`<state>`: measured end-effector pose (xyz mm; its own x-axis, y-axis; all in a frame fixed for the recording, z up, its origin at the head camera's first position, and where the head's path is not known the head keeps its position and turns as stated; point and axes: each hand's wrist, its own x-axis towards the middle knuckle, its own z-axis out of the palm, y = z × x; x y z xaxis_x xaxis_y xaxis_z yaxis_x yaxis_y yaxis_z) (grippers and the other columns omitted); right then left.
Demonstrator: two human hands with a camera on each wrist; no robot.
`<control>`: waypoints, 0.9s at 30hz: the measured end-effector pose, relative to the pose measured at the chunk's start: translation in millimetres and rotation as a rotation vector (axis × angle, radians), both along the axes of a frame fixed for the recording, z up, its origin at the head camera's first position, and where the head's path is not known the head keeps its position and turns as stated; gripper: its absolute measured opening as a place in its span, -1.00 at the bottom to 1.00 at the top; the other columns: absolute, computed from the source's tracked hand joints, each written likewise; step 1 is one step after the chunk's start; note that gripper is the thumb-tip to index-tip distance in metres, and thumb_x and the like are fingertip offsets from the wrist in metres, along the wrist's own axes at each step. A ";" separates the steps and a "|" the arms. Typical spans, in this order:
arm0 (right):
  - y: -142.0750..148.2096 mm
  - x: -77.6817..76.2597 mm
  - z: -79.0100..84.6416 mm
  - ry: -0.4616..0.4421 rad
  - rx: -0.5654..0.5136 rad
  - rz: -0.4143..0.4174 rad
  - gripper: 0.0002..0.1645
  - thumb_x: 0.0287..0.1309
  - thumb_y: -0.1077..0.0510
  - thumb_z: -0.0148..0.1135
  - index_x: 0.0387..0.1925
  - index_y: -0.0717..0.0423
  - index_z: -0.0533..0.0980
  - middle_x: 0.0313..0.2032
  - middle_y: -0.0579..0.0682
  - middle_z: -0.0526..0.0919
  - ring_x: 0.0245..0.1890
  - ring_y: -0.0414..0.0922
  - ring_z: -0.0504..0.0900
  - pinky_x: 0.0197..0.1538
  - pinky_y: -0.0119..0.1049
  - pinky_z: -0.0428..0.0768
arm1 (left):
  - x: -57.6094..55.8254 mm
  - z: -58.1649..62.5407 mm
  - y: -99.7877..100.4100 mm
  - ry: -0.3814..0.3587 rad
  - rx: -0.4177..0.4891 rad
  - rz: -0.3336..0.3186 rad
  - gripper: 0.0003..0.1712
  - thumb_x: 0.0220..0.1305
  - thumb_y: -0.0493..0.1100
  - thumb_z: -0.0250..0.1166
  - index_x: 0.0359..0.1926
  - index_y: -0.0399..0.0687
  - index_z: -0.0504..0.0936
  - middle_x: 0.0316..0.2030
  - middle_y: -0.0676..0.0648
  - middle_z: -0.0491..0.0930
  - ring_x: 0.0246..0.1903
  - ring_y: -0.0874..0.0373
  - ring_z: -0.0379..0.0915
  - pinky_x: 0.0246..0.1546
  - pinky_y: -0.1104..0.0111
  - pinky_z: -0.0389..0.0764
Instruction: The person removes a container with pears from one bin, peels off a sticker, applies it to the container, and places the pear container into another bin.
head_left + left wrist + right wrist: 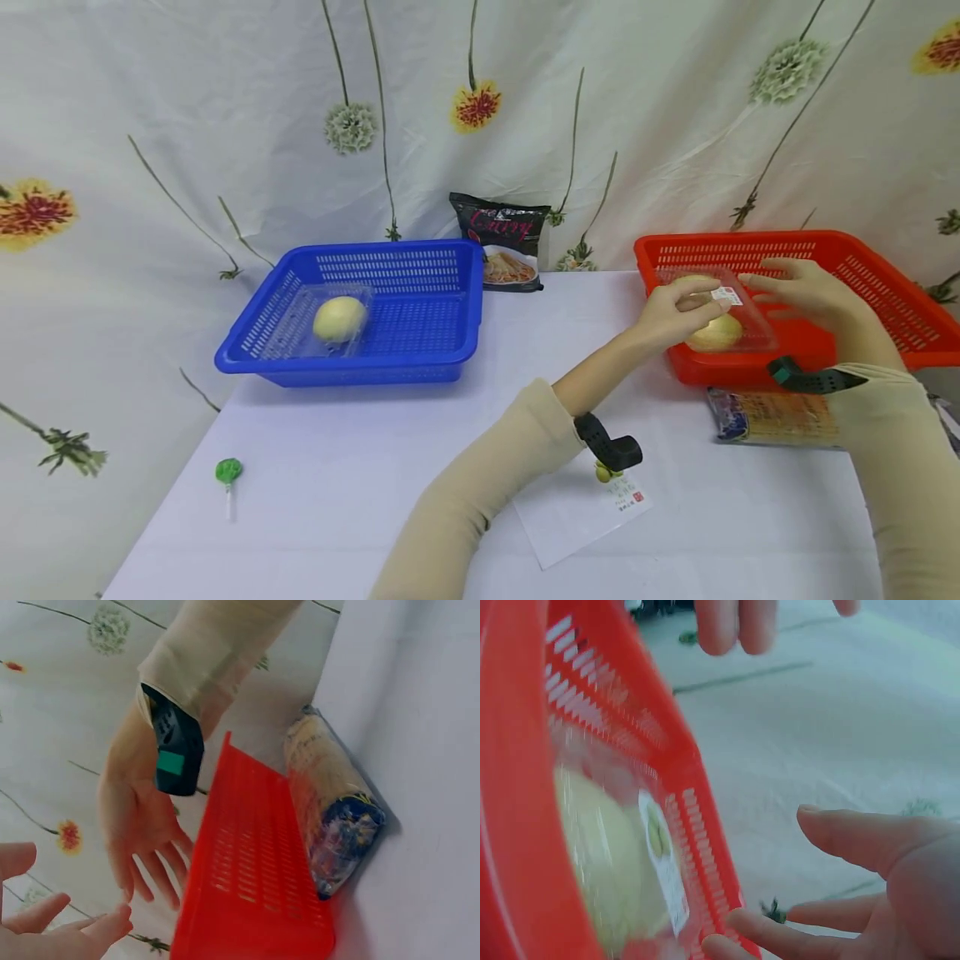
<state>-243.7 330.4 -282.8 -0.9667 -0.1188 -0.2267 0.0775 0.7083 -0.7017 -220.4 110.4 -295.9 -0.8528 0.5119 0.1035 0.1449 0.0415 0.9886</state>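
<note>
Plainly, both hands are empty: the left hand (678, 312) and right hand (813, 296), right of frame, have loosely spread fingers over the red basket (720, 367). Between them, inside its left part, lies a clear box (738, 317) of pale rounds, label upward. The hands face each other – probably because the box is wide – though I cannot tell whether any fingertip touches it. The blue basket (420, 371), left of centre, contains another box with one round (339, 320). At upper centre a curry packet (504, 250) stands upright, seemingly propped by the cloth (420, 192) behind. A lollipop (228, 471) lies lower left; paper (570, 521), lower centre, sits partly beneath the left sleeve (480, 483).
</note>
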 end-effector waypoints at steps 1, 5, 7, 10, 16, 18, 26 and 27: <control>-5.9 1.7 2.1 0.011 0.000 -0.004 0.14 0.26 -0.31 -0.06 0.39 0.39 -0.33 0.32 0.54 -0.09 0.21 0.45 0.16 0.11 0.20 0.38 | 1.8 0.9 -3.1 -0.019 0.057 -0.004 -0.56 0.26 -0.21 0.23 0.16 -0.22 0.50 0.07 -0.12 0.54 -0.06 0.27 0.53 -0.18 0.52 0.56; -33.8 7.4 9.3 0.053 -0.020 0.023 0.10 0.25 -0.30 -0.03 0.43 0.28 -0.28 0.34 0.48 -0.06 0.24 0.41 0.14 0.15 0.28 0.29 | 11.8 4.8 -19.1 -0.037 0.180 -0.021 -0.59 0.27 -0.26 0.22 0.12 -0.32 0.50 -0.04 -0.21 0.60 -0.28 0.33 0.58 -0.23 0.43 0.62; -47.8 9.1 11.1 0.076 -0.042 0.057 0.05 0.26 -0.28 -0.03 0.44 0.24 -0.24 0.35 0.46 -0.02 0.24 0.39 0.16 0.15 0.27 0.30 | 16.2 6.4 -29.5 -0.003 0.175 -0.014 -0.59 0.28 -0.26 0.22 0.13 -0.32 0.49 -0.02 -0.21 0.59 -0.28 0.31 0.58 -0.23 0.41 0.62; -67.5 10.4 11.8 0.105 -0.099 0.105 -0.02 0.30 -0.20 -0.01 0.45 0.22 -0.19 0.35 0.42 0.04 0.23 0.35 0.23 0.14 0.20 0.37 | 20.4 7.2 -45.9 0.078 0.157 0.012 -0.59 0.28 -0.27 0.20 0.13 -0.33 0.49 0.00 -0.25 0.57 -0.17 0.10 0.60 -0.23 0.43 0.62; -105.7 11.5 8.8 0.157 -0.204 0.162 -0.10 0.29 -0.11 0.07 0.44 0.20 -0.07 0.29 0.33 0.22 0.14 0.25 0.41 0.11 0.04 0.47 | 24.3 3.2 -82.0 0.202 0.084 0.093 -0.61 0.31 -0.24 0.17 0.13 -0.26 0.51 -0.03 -0.22 0.58 -0.15 0.15 0.55 -0.21 0.38 0.62; -118.6 10.8 7.2 0.164 -0.217 0.178 -0.07 0.26 -0.13 0.10 0.45 0.18 -0.08 0.28 0.33 0.25 0.15 0.23 0.42 0.13 0.04 0.45 | 26.4 0.2 -95.3 0.213 0.069 0.107 -0.60 0.31 -0.24 0.17 0.15 -0.26 0.49 -0.01 -0.24 0.57 -0.14 0.17 0.54 -0.21 0.37 0.62; -163.8 2.0 2.8 0.176 -0.346 0.265 -0.12 0.24 -0.04 0.16 0.42 0.20 0.00 0.20 0.35 0.37 0.08 0.19 0.50 0.06 -0.02 0.51 | 33.8 -12.4 -148.7 0.165 0.038 0.200 -0.58 0.32 -0.24 0.16 0.16 -0.31 0.45 -0.01 -0.30 0.55 -0.07 -0.04 0.54 -0.19 0.31 0.63; -169.4 0.4 2.9 0.177 -0.357 0.282 -0.13 0.25 -0.02 0.16 0.42 0.22 0.01 0.20 0.35 0.37 0.08 0.19 0.50 0.04 -0.03 0.52 | 34.9 -13.2 -155.6 0.163 0.030 0.218 -0.58 0.32 -0.24 0.16 0.16 -0.31 0.45 -0.01 -0.31 0.55 -0.07 -0.05 0.54 -0.18 0.27 0.63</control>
